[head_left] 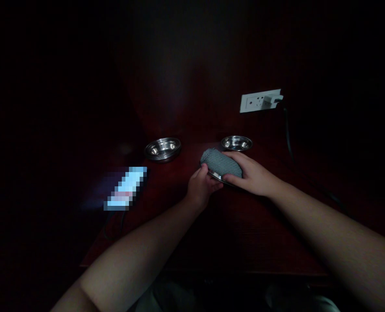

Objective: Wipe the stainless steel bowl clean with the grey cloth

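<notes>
My left hand is closed on the rim of a shiny metal bowl, thumb on top and fingers below. A grey-green cloth lies over the bowl and hides most of it. From the right, my right hand grips the cloth, its thumb near the bowl's rim. Just beyond that hand stands a small metal bowl. To the left is a stack of similar metal bowls.
The dark red table has its front edge close to me. A lit phone, its screen blurred, is at the left with a cable below it. At the back right, a wall socket holds a plugged-in charger, with a black cord hanging down.
</notes>
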